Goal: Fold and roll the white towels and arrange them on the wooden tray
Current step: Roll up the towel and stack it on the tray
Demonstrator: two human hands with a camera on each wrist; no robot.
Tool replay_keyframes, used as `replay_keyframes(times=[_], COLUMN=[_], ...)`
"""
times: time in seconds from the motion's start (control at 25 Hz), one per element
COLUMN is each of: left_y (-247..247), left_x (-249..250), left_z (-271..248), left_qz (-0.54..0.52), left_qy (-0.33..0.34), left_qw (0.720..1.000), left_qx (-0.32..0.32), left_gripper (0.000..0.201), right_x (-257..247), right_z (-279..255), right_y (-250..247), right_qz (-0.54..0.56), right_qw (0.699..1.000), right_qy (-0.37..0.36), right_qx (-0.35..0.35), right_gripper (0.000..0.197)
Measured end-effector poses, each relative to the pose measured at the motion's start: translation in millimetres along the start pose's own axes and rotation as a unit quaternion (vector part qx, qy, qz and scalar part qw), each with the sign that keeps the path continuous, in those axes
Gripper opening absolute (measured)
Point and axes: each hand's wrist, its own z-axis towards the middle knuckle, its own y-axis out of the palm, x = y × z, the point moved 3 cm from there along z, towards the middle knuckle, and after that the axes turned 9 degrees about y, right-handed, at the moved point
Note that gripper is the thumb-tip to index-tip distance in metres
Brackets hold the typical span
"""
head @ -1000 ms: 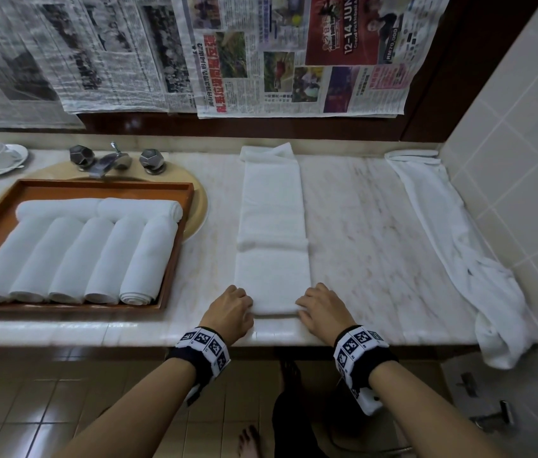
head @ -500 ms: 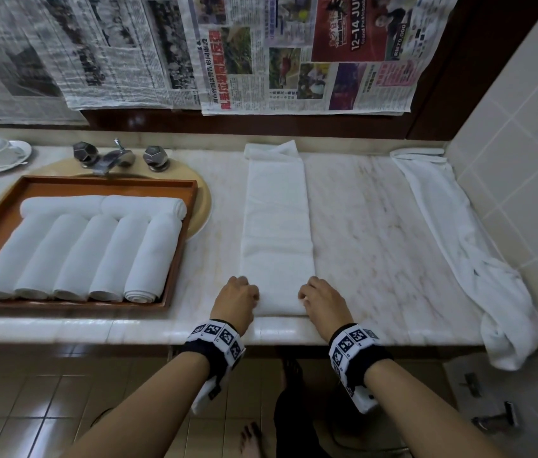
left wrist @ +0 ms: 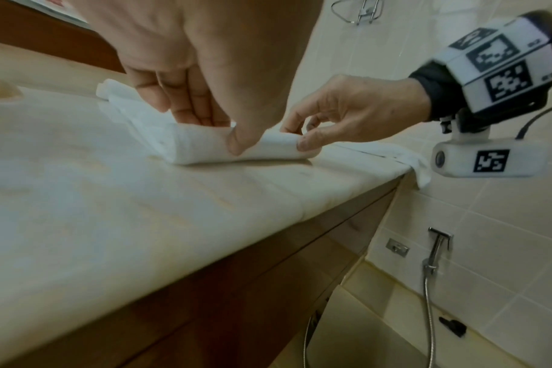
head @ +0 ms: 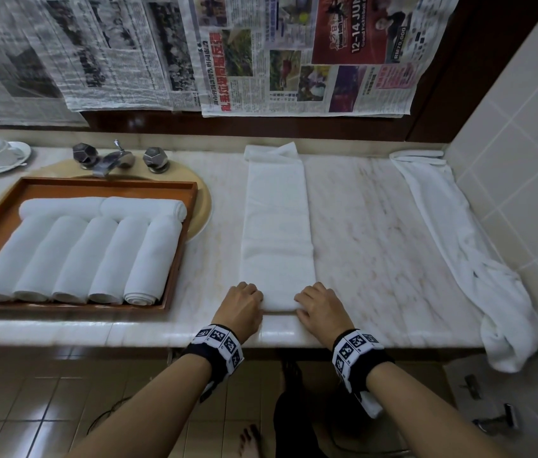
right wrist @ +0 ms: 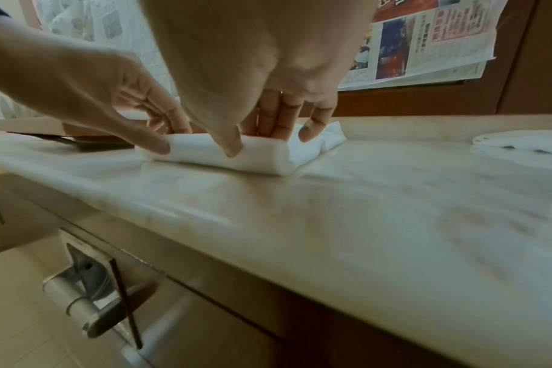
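- Two hands are on the job: my left hand and right hand each pinch one side of the near end of the folded towel, thumbs low on the front of the roll, fingers curled over its top.
- That towel lies as a long strip on the marble counter, running from the near edge, where a first small turn is already formed, back to the wall.
- I'd keep both thumbs level in the left wrist view — the left thumb sits on the face of the roll, and uneven pressure there would, I judge, send the roll off in a cone.
- Tightness matters most in these first turns; I'd tuck the core firm before pushing away from me.
- I'd roll straight along the strip, watching that its side edges stay stacked — a drift shows at the ends later.
- Seven rolls already sit in the wooden tray to the left: five side by side, two laid across behind them. This roll should match their girth.
- One loose towel waits along the right wall, still unfolded.
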Motion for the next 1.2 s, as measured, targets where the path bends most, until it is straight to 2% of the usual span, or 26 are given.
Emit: replay_keyframes(times=[0.12, 0.24, 0.32, 0.4, 0.48, 0.56, 0.68, 0.76, 0.84, 0.92, 1.0, 1.08, 1.2], left_y=[-3, -12, -14, -14, -14, -11, -7, -8, -5, -2, -2, -4, -6], left_x=[-6, -15, -19, -19, -15, -9, -4, -3, -3, -4, -8, -11, -13], left_z=[4, 7, 12, 16, 20, 20, 17, 14, 14, 15, 16, 18, 17], left_qz=[0.032, -0.031, -0.059, -0.062, -0.045, -0.057, -0.073, -0.069, -0.067, -0.046, -0.028, -0.016, -0.027], left_qy=[0.016, 0.016, 0.001, -0.029, -0.041, -0.035, -0.015, -0.001, 0.010, 0.029, 0.042, 0.052, 0.043], left_qw=[0.999, 0.998, 0.997, 0.997, 0.998, 0.997, 0.995, 0.995, 0.996, 0.998, 0.998, 0.998, 0.999], left_qx=[-0.036, -0.054, -0.057, -0.045, 0.005, 0.037, 0.064, 0.078, 0.056, 0.035, 0.025, 0.015, 0.002], left_gripper=[0.025, 0.025, 0.021, 0.020, 0.019, 0.019, 0.019, 0.012, 0.025, 0.024, 0.016, 0.023, 0.030], right_x=[8, 11, 12, 14, 9, -1, -12, -11, -8, -5, -3, 1, 4], right_z=[6, 13, 18, 23, 21, 18, 8, 5, 8, 15, 21, 24, 23], right_y=[1, -6, -9, -11, -8, -4, -2, -3, -1, 2, 1, -3, -8], right_qz=[-0.040, 0.032, 0.084, 0.082, 0.054, 0.038, 0.041, 0.041, 0.044, 0.043, 0.041, 0.017, 0.035], right_qw=[0.998, 0.990, 0.986, 0.990, 0.995, 0.998, 0.998, 0.998, 0.999, 0.999, 0.999, 0.998, 0.994], right_qy=[0.017, 0.065, 0.084, 0.096, 0.079, 0.047, -0.010, -0.020, -0.003, 0.009, 0.021, 0.019, 0.018], right_qx=[-0.052, -0.124, -0.116, -0.068, 0.012, 0.018, 0.045, 0.036, 0.017, 0.024, -0.010, -0.062, -0.101], right_gripper=[0.018, 0.023, 0.015, 0.007, 0.016, 0.029, 0.027, 0.030, 0.036, 0.034, 0.027, 0.030, 0.040])
